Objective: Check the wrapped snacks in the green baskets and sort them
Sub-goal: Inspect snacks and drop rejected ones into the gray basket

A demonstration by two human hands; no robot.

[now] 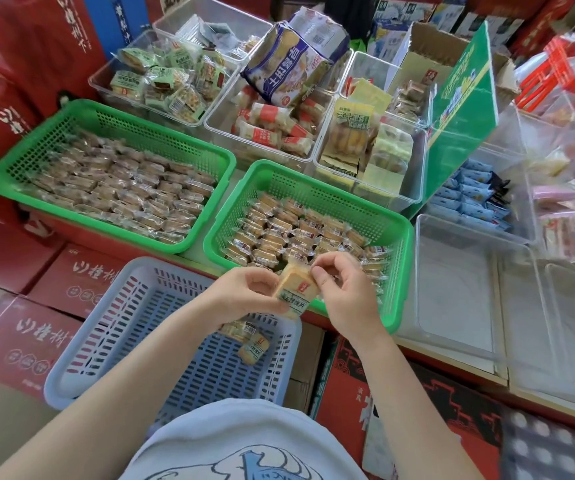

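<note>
Both hands hold one wrapped snack point(293, 292), a pale biscuit in clear film with a red logo, above the near rim of the right green basket point(398, 271). My left hand point(248, 294) grips its left side; my right hand point(343, 289) pinches its top right edge. The right green basket holds several rows of similar wrapped snacks point(296, 230). The left green basket point(113, 123) is packed with several more point(119, 188). Below my hands, a pale blue basket point(133, 327) holds a few wrapped snacks point(249, 341).
Clear plastic bins point(459, 292) stand to the right, others behind the green baskets hold assorted packaged snacks point(279, 129). A green sign board point(463, 109) rises at the back right. Red cartons point(29, 341) surround the blue basket on the left and below.
</note>
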